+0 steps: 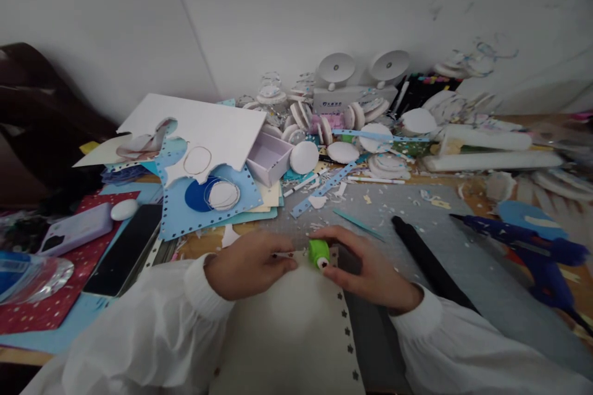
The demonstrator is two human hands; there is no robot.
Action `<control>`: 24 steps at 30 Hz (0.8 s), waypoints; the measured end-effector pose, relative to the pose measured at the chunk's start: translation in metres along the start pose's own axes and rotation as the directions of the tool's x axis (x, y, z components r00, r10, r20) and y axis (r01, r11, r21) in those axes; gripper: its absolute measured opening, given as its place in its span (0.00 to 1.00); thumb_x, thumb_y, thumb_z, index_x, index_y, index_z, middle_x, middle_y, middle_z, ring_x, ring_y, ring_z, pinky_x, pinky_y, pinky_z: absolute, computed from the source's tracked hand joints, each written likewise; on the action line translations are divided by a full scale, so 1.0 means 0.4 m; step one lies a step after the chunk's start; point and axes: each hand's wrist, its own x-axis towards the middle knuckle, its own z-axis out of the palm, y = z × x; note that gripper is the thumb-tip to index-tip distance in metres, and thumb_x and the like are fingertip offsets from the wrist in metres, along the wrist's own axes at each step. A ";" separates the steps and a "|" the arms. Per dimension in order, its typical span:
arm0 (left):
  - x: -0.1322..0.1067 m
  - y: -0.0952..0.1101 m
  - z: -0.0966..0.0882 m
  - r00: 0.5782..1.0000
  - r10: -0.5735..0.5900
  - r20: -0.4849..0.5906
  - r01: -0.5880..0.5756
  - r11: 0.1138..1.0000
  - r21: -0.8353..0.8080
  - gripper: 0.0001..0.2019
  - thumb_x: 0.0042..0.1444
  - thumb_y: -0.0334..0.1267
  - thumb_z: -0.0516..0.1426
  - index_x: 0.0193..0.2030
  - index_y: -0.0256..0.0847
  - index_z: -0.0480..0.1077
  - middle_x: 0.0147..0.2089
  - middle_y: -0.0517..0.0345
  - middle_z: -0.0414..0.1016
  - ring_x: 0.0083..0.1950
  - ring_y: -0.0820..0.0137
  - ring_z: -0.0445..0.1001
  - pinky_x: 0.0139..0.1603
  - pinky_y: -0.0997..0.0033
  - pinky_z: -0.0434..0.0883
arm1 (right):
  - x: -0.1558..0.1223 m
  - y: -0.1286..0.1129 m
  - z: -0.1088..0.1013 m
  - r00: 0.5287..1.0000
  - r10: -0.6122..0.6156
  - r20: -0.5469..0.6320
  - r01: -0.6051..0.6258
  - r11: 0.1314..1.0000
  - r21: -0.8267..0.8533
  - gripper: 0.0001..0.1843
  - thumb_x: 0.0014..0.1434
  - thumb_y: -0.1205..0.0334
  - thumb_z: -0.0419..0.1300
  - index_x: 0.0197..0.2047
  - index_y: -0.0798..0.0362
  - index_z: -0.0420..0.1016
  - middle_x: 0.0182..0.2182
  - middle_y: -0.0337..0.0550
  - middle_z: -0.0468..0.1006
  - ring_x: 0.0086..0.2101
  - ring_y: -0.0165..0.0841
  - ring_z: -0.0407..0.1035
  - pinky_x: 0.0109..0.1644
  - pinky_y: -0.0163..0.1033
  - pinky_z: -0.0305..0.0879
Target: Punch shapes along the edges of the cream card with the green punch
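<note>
Grey matting (377,213) is covering much of the wooden desk (197,249) in front of you, and paper scraps are lying scattered across its far part. Behind the desk, a pale wall (278,6) is rising. At its foot, white discs (304,157) are crowding together, some standing on edge, beside an open lilac box (269,157). To your left, a notched white board (217,129) is overlapping a light-blue sheet (185,225) bordered with punched holes; a dark phone (125,250) is lying nearer to you. To your right, a black rod (430,265) is lying at a slant, and a dark-blue glue gun (528,247) is pointing its nozzle leftward.

You are working on a cream sheet (287,327), which is lying between your forearms. Its long axis is running away from you toward the wall; its near end is passing out of view. Star-shaped holes are lining its right edge. At its far edge, near the right corner, a green punch (318,251) is sitting. The punch's white end is facing you and slightly right, its long axis following that slant. Your right hand (370,268) is pinching the punch between thumb and forefinger. Your left hand (252,264) is pinching the sheet's far edge, fingers curling.
</note>
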 end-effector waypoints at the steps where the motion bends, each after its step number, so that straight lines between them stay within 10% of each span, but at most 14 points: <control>1: 0.000 0.001 -0.001 1.000 0.008 0.002 -0.008 1.000 0.005 0.15 0.58 0.41 0.52 0.21 0.42 0.65 0.21 0.62 0.66 0.25 0.71 0.65 0.25 0.74 0.58 | 0.000 0.001 0.001 1.000 0.000 0.003 0.000 1.000 -0.002 0.19 0.56 0.63 0.60 0.51 0.49 0.66 0.45 0.45 0.74 0.45 0.35 0.68 0.48 0.40 0.67; 24: 0.003 0.004 0.006 0.998 0.056 -0.023 -0.055 0.997 0.056 0.13 0.60 0.39 0.52 0.26 0.40 0.70 0.24 0.63 0.70 0.27 0.73 0.67 0.27 0.75 0.56 | 0.004 0.001 -0.003 0.988 0.148 0.029 -0.151 0.983 0.101 0.17 0.49 0.57 0.66 0.42 0.50 0.70 0.36 0.40 0.75 0.38 0.35 0.69 0.42 0.40 0.67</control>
